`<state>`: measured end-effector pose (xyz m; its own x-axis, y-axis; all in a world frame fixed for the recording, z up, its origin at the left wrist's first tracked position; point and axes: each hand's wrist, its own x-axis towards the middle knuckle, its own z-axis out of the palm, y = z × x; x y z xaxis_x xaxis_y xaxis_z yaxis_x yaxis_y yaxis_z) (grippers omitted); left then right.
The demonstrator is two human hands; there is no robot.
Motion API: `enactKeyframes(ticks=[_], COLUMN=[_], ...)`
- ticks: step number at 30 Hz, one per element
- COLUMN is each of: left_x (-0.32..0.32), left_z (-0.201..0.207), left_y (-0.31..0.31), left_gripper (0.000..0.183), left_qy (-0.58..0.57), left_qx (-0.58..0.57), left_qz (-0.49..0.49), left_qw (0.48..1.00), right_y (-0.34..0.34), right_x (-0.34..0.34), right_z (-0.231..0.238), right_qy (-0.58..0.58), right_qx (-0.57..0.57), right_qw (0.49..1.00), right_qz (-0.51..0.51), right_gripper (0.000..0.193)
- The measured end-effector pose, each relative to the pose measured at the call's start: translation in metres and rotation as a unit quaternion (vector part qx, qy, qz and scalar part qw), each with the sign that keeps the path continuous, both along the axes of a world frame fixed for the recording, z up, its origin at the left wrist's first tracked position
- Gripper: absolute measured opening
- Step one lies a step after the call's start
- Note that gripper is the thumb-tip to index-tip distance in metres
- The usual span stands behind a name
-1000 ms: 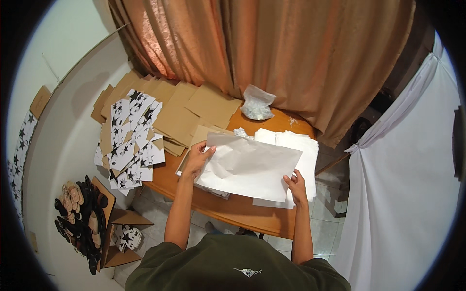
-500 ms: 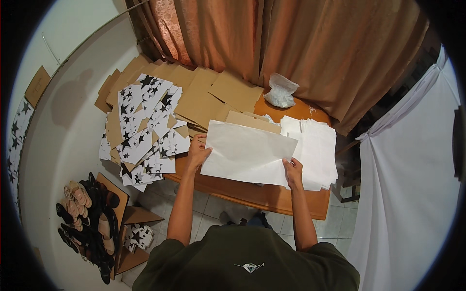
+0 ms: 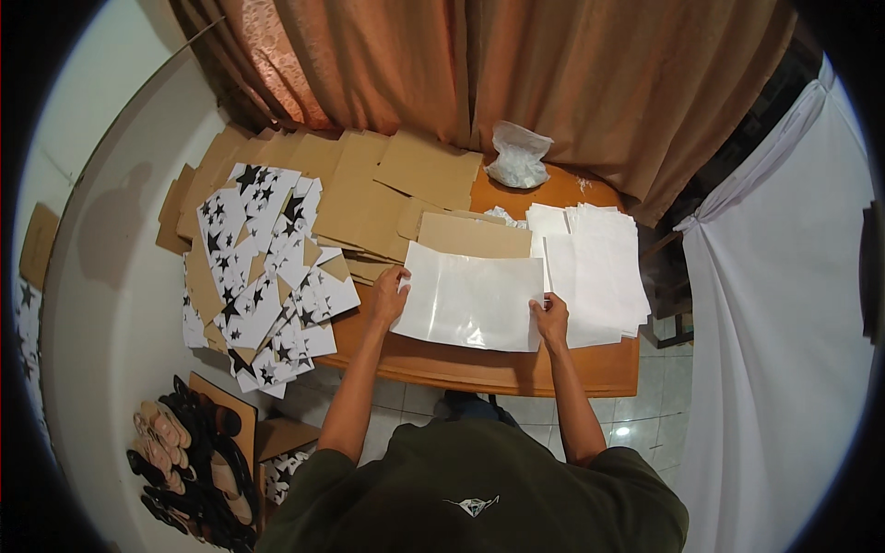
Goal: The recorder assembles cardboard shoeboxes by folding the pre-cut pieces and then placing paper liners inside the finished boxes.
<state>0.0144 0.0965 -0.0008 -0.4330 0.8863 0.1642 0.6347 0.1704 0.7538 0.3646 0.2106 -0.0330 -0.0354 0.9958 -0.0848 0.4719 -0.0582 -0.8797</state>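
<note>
A white sheet of paper [image 3: 470, 300] with a glossy shine is stretched between my two hands over the front of the table. My left hand [image 3: 391, 293] pinches its left edge, and my right hand [image 3: 551, 318] grips the right edge with the thumb on top. Just behind the sheet lies a flat brown cardboard piece [image 3: 475, 236], partly covered by it. A stack of white sheets [image 3: 604, 272] rests to the right, close beside my right hand. Left of my left hand is a heap of star-printed white pieces [image 3: 267, 267].
The wooden table [image 3: 461, 373] carries more brown cardboard [image 3: 359, 198] at the back left. A clear plastic bag [image 3: 518, 157] stands by the brown curtain [image 3: 572, 83]. Shoes [image 3: 198, 452] are piled at lower left. White cloth [image 3: 765, 304] hangs on the right.
The sheet has come toward me and levelled out; its creased, tilted face now looks flatter and shiny. Both hands keep their hold. The whole view has shifted slightly.
</note>
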Motion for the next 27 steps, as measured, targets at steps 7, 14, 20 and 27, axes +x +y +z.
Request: enactKeyframes(ticks=[7, 14, 20, 27], left_x=[-0.001, 0.019, 0.037, 0.052], left_z=[-0.013, 0.025, 0.015, -0.008], left_y=[0.003, -0.004, 0.025, 0.03], left_gripper=[0.025, 0.027, 0.026, 0.054], left_qy=[-0.055, 0.21, 0.14, 0.217], left_qx=[-0.037, 0.008, -0.005, -0.154], left_qz=[-0.003, 0.015, -0.196, -0.282], left_qw=[0.998, 0.978, 0.97, 0.922], right_y=[0.008, -0.014, -0.019, -0.025], right_x=[-0.003, -0.024, -0.07, -0.097], right_z=[-0.009, 0.039, 0.043, 0.012], right_qy=[-0.016, -0.237, -0.209, -0.345], right_qx=[-0.012, 0.192, 0.225, 0.182], right_qw=[1.0, 0.952, 0.918, 0.876], right_qz=[0.0, 0.025, 0.253, 0.285], right_gripper=[0.025, 0.054, 0.04, 0.038])
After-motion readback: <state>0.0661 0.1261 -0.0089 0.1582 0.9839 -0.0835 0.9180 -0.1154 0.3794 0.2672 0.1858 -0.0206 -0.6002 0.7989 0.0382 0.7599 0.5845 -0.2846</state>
